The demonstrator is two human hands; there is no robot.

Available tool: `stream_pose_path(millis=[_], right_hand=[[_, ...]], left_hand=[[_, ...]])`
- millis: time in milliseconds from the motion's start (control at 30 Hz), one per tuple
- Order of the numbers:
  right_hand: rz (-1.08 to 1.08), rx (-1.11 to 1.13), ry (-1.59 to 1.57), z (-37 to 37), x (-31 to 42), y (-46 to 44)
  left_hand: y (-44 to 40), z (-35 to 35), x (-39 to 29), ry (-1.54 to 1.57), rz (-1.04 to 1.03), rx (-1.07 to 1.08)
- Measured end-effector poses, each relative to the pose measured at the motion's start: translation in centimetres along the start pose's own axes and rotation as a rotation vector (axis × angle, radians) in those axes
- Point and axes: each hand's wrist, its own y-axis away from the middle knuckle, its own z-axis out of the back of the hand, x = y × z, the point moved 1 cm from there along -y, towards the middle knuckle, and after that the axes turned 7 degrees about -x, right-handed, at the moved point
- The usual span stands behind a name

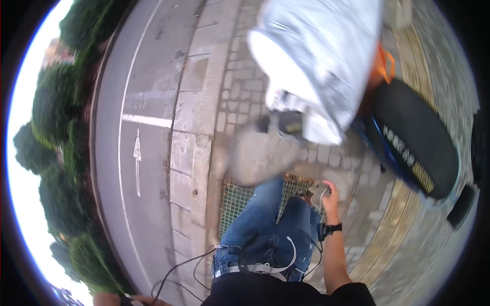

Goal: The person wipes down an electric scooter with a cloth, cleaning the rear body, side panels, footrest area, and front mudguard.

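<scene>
Okay, head view: right hand (332, 195) has a narrow grip on what looks like a small greyish thing (318, 193), right of the jeans (255, 217). Left hand (105, 300) is cropped, can't tell its grip. Progress unclear; lettering on the black seat (431, 145), far right, is too blurry.

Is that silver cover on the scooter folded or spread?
Spread: the silver cover hangs as a broad sheet, ahead of the black seat.

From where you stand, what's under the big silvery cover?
At the edges of the silvery cover, I can see something orange and a grey shape too blurry to name. Whatever the middle hides is covered up, so I can't tell.
</scene>
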Motion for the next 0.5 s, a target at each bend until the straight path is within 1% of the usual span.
stream_pose_path(millis=[67, 133, 200, 233, 267, 333, 367, 433, 467, 500], right_hand=[[-0.085, 0.179, -0.084, -1.5, 7.9, -1.6], [-0.058, 0.351, 0.081, -4.6, 3.8, -1.3], [-0.062, 0.549, -0.070, -6.0, 16.7, -3.3], [-0.043, 0.619, -0.019, -7.3, 19.4, -3.9], [0.015, 0.636, 0.006, -8.9, 20.5, -4.2], [0.059, 0.665, 0.130, -11.6, 22.7, -4.8], [0.007, 0.635, 0.147, -12.9, 24.5, -4.7], [0.061, 0.615, 0.159, -15.9, 27.8, -6.6], [0.034, 0.594, 0.165, -17.4, 28.9, -7.1], [-0.005, 0.527, 0.106, -18.8, 29.6, -7.8]], left_hand=[[2.2, 0.0, -4.0, -0.103, 0.002, -0.072], [6.0, 0.6, -7.2, -0.165, -0.021, -0.143], [10.5, 2.7, -9.2, -0.179, -0.055, -0.195], [12.9, 4.8, -10.1, -0.171, -0.073, -0.203], [14.7, 7.3, -10.9, -0.150, -0.089, -0.205], [19.6, 13.3, -11.5, -0.018, -0.105, -0.121], [22.6, 15.9, -12.2, 0.060, -0.048, -0.213], [28.5, 19.7, -13.7, 0.177, 0.095, -0.397], [31.0, 21.5, -14.1, 0.231, 0.177, -0.477], [33.2, 23.0, -14.1, 0.280, 0.262, -0.552]])
